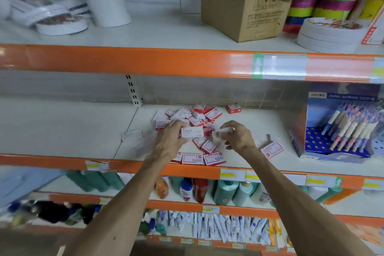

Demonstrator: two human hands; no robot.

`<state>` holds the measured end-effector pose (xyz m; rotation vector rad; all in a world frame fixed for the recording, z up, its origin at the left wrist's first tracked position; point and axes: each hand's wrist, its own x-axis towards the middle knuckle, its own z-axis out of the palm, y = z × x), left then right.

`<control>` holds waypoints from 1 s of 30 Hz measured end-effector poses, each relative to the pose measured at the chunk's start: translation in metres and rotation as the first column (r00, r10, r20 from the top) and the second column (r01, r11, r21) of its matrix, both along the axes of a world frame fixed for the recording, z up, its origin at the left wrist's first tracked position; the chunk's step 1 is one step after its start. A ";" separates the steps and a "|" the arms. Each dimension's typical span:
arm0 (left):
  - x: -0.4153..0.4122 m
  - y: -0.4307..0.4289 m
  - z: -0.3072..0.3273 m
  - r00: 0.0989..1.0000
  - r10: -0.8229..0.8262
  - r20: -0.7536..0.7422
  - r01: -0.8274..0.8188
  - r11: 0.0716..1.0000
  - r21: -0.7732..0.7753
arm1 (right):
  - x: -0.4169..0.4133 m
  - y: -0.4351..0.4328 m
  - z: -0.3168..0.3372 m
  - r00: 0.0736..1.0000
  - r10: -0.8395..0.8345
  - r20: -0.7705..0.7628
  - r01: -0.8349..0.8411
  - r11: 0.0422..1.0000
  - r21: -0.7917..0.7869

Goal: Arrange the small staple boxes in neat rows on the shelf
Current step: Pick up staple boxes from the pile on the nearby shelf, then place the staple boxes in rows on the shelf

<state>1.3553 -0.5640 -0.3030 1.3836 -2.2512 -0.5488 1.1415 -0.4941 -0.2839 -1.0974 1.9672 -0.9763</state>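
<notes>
From the head view, your left hand (172, 138) grips one staple box (192, 132). The fingers curl over its top edge and the thumb sits under it, so the white face printed STAPLES is turned up toward you. Your right hand (239, 138) is just beside it, the fingers bent tight around a small white item (223, 131) that is too blurred to say whether it is another box. The two sets of fingertips are close together but not touching. Just beyond them, toward the back of the shelf (62, 127), lies the loose heap of red-and-white boxes (197, 115) — tumbled at all angles, some overlapping. Under your fingers a few more boxes lie askew (207, 146), and on the near side of your wrists, along the orange front lip, three boxes sit side by side in a short row (193, 158). One red box (233, 108) stands alone past your right fingertips, apart from the heap, near the back. Another box (272, 149) lies flat to the outside of your right wrist, and a pale box (132, 135) lies well out from your left knuckles. Further out from your right hand stands a blue pen display (340, 129). On the shelf above are a torn cardboard carton (245, 10) and a stack of white tape rolls (328, 35).
</notes>
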 end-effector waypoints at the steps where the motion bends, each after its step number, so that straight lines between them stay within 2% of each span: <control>1: 0.016 -0.003 0.002 0.999 0.042 -0.002 -0.042 0.999 -0.010 | 0.013 -0.010 -0.001 0.996 0.015 0.087 -0.012 0.999 -0.029; 6: 0.110 -0.005 0.005 0.976 0.219 0.000 -0.219 0.976 -0.007 | 0.089 -0.049 -0.003 0.925 0.158 0.345 -0.132 0.986 -0.099; 8: 0.157 0.000 0.005 0.952 0.306 -0.003 -0.306 0.952 -0.001 | 0.132 -0.064 -0.004 0.901 0.243 0.359 -0.221 0.970 -0.102; 12: 0.253 0.016 0.003 0.881 0.473 0.016 -0.473 0.881 0.017 | 0.226 -0.091 -0.008 0.901 0.419 0.113 -0.411 0.907 -0.088; 18: 0.374 0.032 0.005 0.799 0.602 -0.013 -0.601 0.799 0.033 | 0.348 -0.106 -0.014 0.821 0.566 -0.073 -0.570 0.809 -0.145; 22: 0.449 0.031 0.007 0.788 0.615 -0.016 -0.614 0.788 0.045 | 0.418 -0.122 -0.013 0.773 0.562 -0.293 -0.621 0.765 -0.172; 26: 0.528 0.026 0.009 0.782 0.622 -0.029 -0.620 0.783 0.053 | 0.488 -0.142 -0.011 0.710 0.564 -0.421 -0.633 0.773 -0.032; 30: 0.593 0.022 0.010 0.738 0.672 -0.066 -0.668 0.741 0.069 | 0.556 -0.153 -0.012 0.642 0.569 -0.515 -0.667 0.745 -0.009</control>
